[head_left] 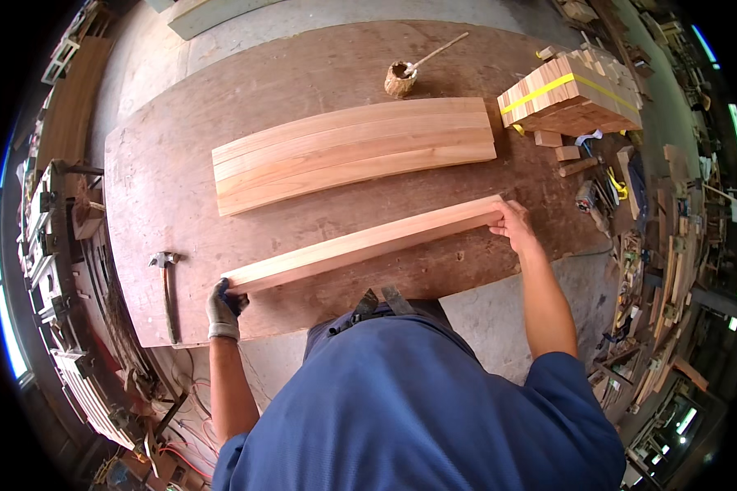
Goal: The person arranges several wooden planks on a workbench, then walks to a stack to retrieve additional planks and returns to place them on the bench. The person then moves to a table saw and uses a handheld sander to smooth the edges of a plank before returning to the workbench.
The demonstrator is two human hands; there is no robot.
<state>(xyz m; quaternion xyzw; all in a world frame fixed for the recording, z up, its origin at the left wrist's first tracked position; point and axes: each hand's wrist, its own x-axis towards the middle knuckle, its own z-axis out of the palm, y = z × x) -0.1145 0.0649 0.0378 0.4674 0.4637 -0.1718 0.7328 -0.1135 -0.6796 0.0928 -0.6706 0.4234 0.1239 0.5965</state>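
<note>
A long, pale wooden board (360, 244) spans the near part of the worktable, held at both ends. My left hand (223, 309), in a grey and dark work glove, grips its left end. My bare right hand (512, 224) has its fingers wrapped round the right end, which sits farther from me than the left. Beyond it, apart from it, lies a wide panel (356, 151) of several boards side by side. A claw hammer (167, 290) rests on the table to the left of my gloved hand.
The brown worktable (164, 172) bears a glue pot (400, 80) with a brush (438, 51) leaning out at the back. At the right stands a stack of wood pieces (569, 98) bound with yellow strap, with hand tools (598, 200) nearby. Racks with clamps (49, 245) line the left.
</note>
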